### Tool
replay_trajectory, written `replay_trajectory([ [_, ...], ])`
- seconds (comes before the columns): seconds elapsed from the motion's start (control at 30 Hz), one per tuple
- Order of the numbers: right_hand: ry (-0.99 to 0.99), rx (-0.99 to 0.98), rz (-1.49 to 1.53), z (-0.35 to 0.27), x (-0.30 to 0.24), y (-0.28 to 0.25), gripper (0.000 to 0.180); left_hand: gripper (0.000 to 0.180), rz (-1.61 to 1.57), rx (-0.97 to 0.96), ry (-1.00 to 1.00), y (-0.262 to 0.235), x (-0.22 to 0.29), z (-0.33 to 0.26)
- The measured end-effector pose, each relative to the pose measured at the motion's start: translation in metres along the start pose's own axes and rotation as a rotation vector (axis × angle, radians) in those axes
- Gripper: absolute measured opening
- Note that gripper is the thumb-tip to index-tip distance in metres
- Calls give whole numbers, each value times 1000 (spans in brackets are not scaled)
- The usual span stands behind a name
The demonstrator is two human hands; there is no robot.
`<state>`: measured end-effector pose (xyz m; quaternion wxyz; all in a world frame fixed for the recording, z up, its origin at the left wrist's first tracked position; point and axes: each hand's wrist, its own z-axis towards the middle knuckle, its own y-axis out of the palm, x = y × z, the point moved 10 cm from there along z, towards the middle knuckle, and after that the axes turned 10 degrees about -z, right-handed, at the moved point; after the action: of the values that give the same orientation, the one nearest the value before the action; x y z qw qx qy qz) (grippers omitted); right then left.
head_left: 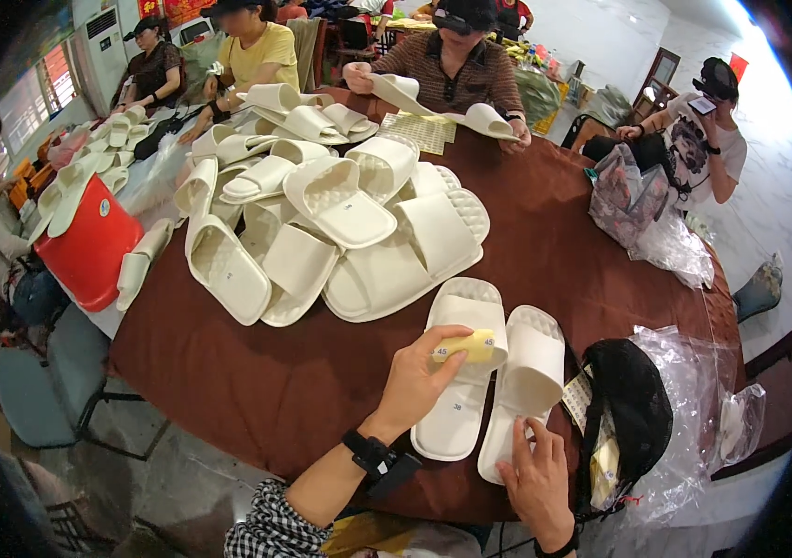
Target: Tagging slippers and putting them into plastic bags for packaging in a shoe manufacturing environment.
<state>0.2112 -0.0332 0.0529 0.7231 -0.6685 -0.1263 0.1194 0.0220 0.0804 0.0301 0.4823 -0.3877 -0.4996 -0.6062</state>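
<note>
A pair of cream slippers lies side by side at the front of the brown-covered table. My left hand (422,379) is closed on a small yellow strip of printed stickers (467,346), held above the strap of the left slipper (456,409). That slipper has a small dark printed mark on its heel. My right hand (539,474) rests on the heel of the right slipper (528,377), with its fingers apart and its fingertips touching the sole. Whether a sticker lies under those fingertips is hidden.
A heap of cream slippers (340,200) covers the table's far left. A black mesh bag (633,400) and clear plastic (693,409) lie right of my right hand. A red stool (94,246) bears more slippers. Across the table (563,232), a person holds a slipper pair (484,119).
</note>
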Motion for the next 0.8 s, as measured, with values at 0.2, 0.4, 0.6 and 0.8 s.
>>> replay_trajectory([
  [0.2, -97, -103, 37, 19, 1, -28, 44, 27, -56, 66, -7, -11, -4, 1],
  [0.4, -278, 88, 311, 67, -34, -53, 25, 27, -84, 133, 47, -18, -3, 4],
  [0.6, -254, 168, 344, 92, -42, -6, 13, 26, -124, 138, 36, -19, -8, 4],
  [0.8, -197, 227, 294, 91, -39, 3, 13, 26, -95, 125, 34, -15, -2, 6],
])
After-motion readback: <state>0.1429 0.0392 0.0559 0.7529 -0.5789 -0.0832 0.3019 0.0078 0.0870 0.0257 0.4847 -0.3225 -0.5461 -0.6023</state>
